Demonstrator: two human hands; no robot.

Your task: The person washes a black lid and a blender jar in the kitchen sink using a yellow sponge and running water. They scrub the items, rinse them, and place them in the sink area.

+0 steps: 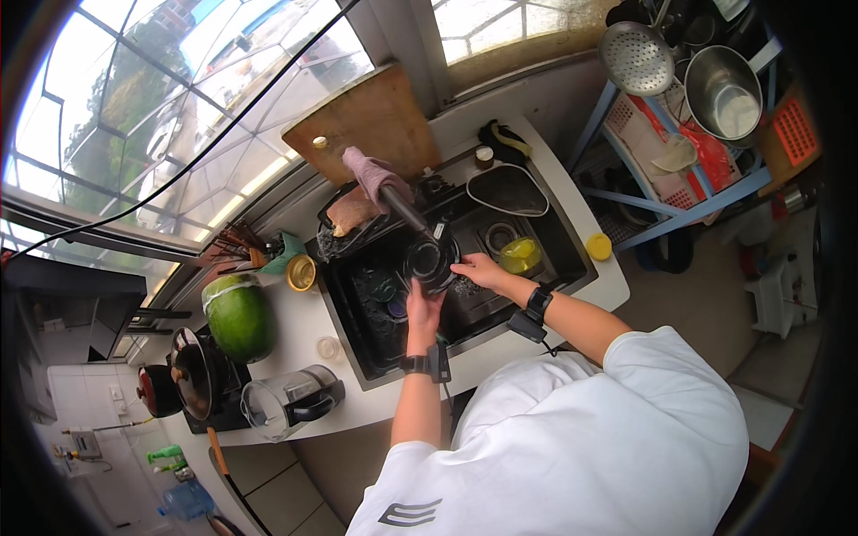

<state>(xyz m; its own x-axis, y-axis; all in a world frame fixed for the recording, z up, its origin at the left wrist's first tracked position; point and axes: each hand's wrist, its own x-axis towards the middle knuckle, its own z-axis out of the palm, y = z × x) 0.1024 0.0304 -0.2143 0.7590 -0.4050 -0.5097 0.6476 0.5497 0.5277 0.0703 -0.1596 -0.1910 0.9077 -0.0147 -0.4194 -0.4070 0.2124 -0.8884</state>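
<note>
Over the dark double sink (375,365), both of my hands grip a black round part (426,260) that looks like an appliance lid. My left hand (423,311) holds its near edge from below. At its right side, the fingers of my right hand (484,273) pinch the rim. Directly above it is the faucet (405,208), with a pink cloth (375,175) wrapped around it. Small round items, one of them purple-blue (397,308), lie in the left basin, partly hard to make out. A yellow translucent bowl (520,255) sits in the right basin near my right hand.
A clear jug with a black handle (291,402) and a watermelon (239,318) occupy the left counter. Lidded pots (194,375) stand farther left. A strainer basket (507,190) rests at the sink's back right. A yellow lid (598,246) lies by the right counter edge. A cutting board (369,120) leans behind.
</note>
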